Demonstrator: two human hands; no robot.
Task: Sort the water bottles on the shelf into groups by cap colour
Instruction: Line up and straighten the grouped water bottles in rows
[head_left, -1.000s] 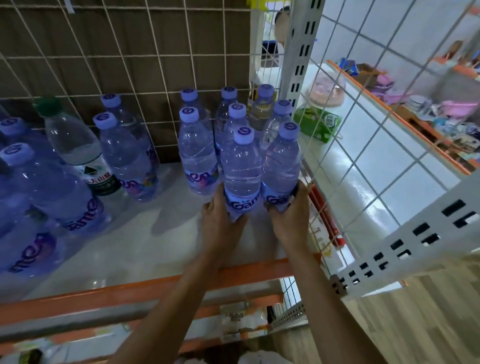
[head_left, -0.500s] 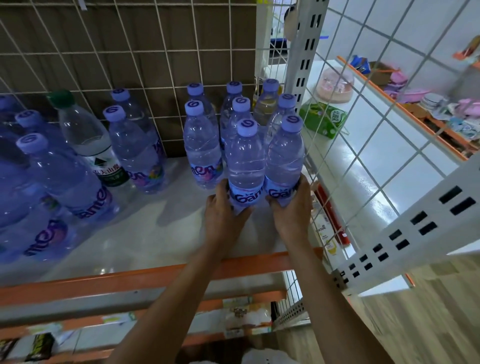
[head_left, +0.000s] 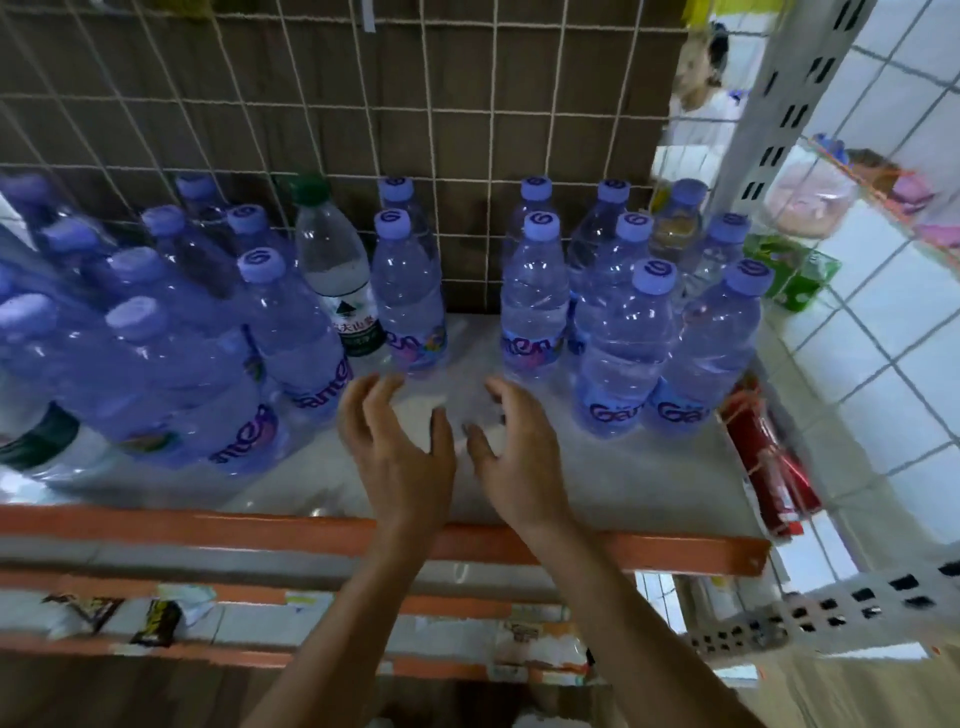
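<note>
Empty, with fingers loosely spread, the left hand (head_left: 397, 452) and right hand (head_left: 514, 457) are held over the shelf (head_left: 597, 493); purple-capped bottles (head_left: 623, 353) are grouped at right, and a green-capped bottle (head_left: 337, 270) is seen among more at left.

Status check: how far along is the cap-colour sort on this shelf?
Done: purple-capped bottles stand clustered at the right end of the shelf. In hand: nothing; the left hand and right hand hover open over it. Left: the green-capped bottle stands among purple-capped ones left of centre, not separated.
</note>
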